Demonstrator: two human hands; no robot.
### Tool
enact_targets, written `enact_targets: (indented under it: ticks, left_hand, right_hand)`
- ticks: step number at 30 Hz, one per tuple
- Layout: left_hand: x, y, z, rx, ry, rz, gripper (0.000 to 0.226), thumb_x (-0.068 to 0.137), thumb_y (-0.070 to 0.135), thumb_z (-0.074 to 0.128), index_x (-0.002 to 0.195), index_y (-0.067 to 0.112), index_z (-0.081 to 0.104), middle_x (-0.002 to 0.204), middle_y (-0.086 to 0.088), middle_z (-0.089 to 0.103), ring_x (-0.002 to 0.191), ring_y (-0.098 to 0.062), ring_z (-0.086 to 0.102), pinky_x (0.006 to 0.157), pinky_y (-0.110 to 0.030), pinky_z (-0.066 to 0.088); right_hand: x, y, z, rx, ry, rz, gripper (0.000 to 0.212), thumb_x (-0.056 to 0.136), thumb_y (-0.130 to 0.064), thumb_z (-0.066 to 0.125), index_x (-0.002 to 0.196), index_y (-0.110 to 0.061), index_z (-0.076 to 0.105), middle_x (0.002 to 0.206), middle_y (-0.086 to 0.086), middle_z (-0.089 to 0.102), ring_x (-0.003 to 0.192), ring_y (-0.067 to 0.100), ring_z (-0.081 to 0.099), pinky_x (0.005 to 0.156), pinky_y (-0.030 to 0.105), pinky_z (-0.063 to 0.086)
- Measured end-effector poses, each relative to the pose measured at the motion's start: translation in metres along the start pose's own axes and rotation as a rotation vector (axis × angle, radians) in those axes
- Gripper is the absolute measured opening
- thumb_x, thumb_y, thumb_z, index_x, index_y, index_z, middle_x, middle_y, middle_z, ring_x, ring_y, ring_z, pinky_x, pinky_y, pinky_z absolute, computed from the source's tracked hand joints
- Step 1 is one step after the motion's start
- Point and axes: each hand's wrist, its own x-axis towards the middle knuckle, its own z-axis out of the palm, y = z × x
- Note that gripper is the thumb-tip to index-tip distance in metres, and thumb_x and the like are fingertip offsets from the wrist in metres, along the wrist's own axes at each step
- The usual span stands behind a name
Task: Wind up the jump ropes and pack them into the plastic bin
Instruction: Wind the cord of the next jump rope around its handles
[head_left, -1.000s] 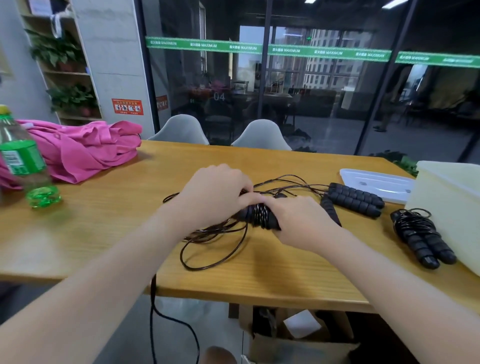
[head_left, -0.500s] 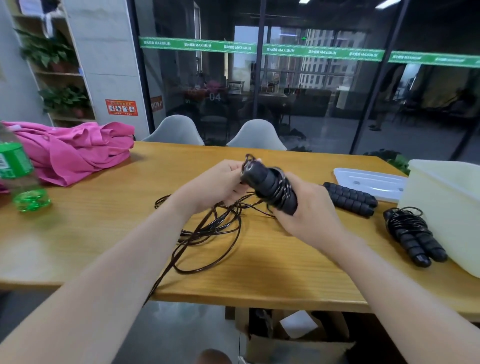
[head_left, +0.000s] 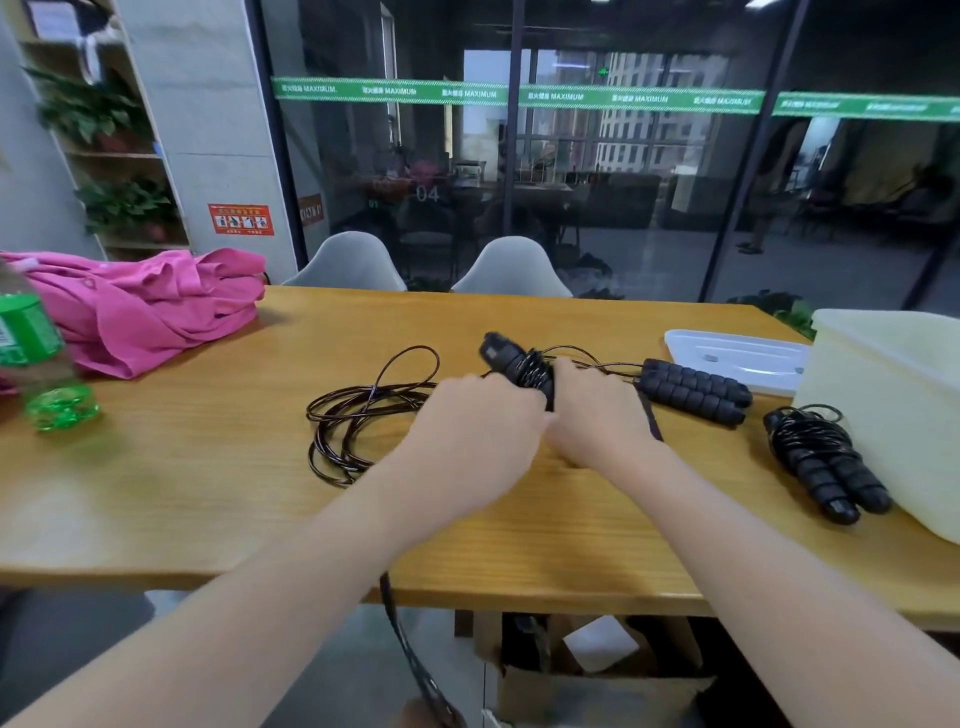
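My right hand (head_left: 597, 415) grips a pair of black jump-rope handles (head_left: 511, 364) with a few turns of cord wound round them. My left hand (head_left: 478, 421) is closed beside them, holding the cord against the handles. The loose black cord (head_left: 358, 421) lies coiled on the wooden table (head_left: 208, 467) to the left, and a strand (head_left: 400, 634) hangs over the front edge. Another pair of ribbed handles (head_left: 693, 392) lies behind my right hand. A wound-up rope (head_left: 821, 462) rests against the pale plastic bin (head_left: 898, 410) at the right.
The bin's white lid (head_left: 737, 358) lies flat behind the ribbed handles. A pink garment (head_left: 140, 306) and a green bottle (head_left: 36, 364) sit at the table's left end. Two grey chairs (head_left: 431, 267) stand behind the table. A cardboard box (head_left: 587, 670) is under it.
Both hands have come down toward the table with the handles, from raised half a second ago. The left hand has closed in on the handles. The loose coil has shifted left.
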Motion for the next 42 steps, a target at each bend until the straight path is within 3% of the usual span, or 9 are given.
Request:
enact_targets:
  ticks: [5,9,14,19,23,29,34,38,42]
  left_hand:
    - [0.026,-0.052,-0.018,-0.345,-0.112,0.069,0.044,0.096,0.062,0.055,0.066,0.031,0.058,0.064,0.007,0.059,0.065,-0.013,0.056,0.057,-0.030,0.041]
    - [0.039,-0.077,-0.009,-0.692,-0.308,0.075,0.052,0.078,0.063,0.076,0.066,0.013,0.069,0.058,0.003,0.051,0.057,-0.011,0.043,0.058,-0.028,0.035]
    - [0.034,-0.080,0.011,-0.968,-0.302,-0.028,0.050,0.084,0.060,0.065,0.059,0.016,0.064,0.058,0.007,0.055,0.057,-0.008,0.048,0.060,-0.018,0.041]
    - [0.018,-0.074,0.026,-0.913,-0.184,-0.089,0.029,0.100,-0.002,0.056,0.076,0.014,0.061,0.068,0.007,0.054,0.060,0.000,0.053,0.062,-0.011,0.045]
    - [0.011,-0.060,0.041,-1.086,-0.091,-0.200,0.048,0.109,0.037,0.044,0.069,0.011,0.046,0.065,-0.006,0.035,0.057,-0.027,0.031,0.055,-0.034,0.029]
    - [-0.003,-0.031,0.032,-0.419,0.025,-0.226,0.046,0.109,0.050,0.030,0.084,0.017,0.048,0.067,0.000,0.055,0.065,-0.028,0.055,0.060,-0.038,0.038]
    - [-0.017,-0.029,0.012,0.123,0.024,-0.025,0.043,0.110,0.052,0.019,0.090,0.023,0.044,0.077,0.005,0.053,0.069,-0.023,0.052,0.061,-0.034,0.034]
    - [-0.007,-0.030,-0.008,0.194,0.068,0.158,0.042,0.108,0.055,0.024,0.087,0.028,0.047,0.074,0.009,0.051,0.069,-0.021,0.050,0.059,-0.034,0.029]
    - [0.014,-0.064,-0.016,-0.145,-0.091,0.122,0.046,0.095,0.071,0.046,0.074,0.032,0.057,0.065,0.010,0.057,0.067,-0.011,0.053,0.057,-0.029,0.034]
  right_hand:
    - [-0.023,-0.002,-0.015,-0.087,-0.075,-0.418,0.027,0.093,-0.030,0.058,0.117,-0.022,0.049,0.094,-0.001,0.063,0.089,0.031,0.066,0.067,0.036,0.044]
    - [-0.041,-0.011,-0.021,0.021,-0.016,-0.727,0.021,0.092,-0.032,0.059,0.108,-0.018,0.058,0.086,-0.006,0.061,0.075,0.023,0.063,0.061,0.034,0.046]
    - [-0.044,0.002,-0.029,0.406,0.137,-0.558,0.023,0.078,-0.032,0.064,0.099,-0.024,0.061,0.079,-0.014,0.062,0.074,0.024,0.061,0.062,0.037,0.045]
    - [-0.041,0.000,-0.026,0.695,0.119,-0.380,0.028,0.075,-0.028,0.067,0.097,-0.040,0.056,0.075,-0.013,0.063,0.070,0.018,0.058,0.064,0.043,0.052]
    - [-0.030,0.002,-0.027,0.869,0.199,-0.210,0.026,0.079,-0.013,0.073,0.099,-0.027,0.062,0.076,-0.008,0.065,0.068,0.010,0.057,0.063,0.036,0.048]
    - [-0.011,0.007,-0.018,0.475,0.317,-0.075,0.032,0.086,-0.031,0.070,0.110,-0.028,0.049,0.078,-0.004,0.068,0.074,0.033,0.063,0.068,0.044,0.052]
    - [-0.006,0.021,-0.009,0.128,0.151,0.000,0.034,0.090,-0.040,0.066,0.110,-0.027,0.042,0.085,0.005,0.068,0.077,0.038,0.062,0.064,0.039,0.041]
    - [-0.017,0.004,-0.003,-0.066,0.041,-0.237,0.037,0.091,-0.031,0.059,0.124,-0.025,0.042,0.089,-0.001,0.062,0.078,0.033,0.058,0.064,0.036,0.037]
    - [-0.023,0.004,-0.004,-0.021,0.070,-0.490,0.045,0.090,-0.033,0.060,0.133,-0.029,0.047,0.095,-0.009,0.066,0.086,0.027,0.066,0.061,0.035,0.039]
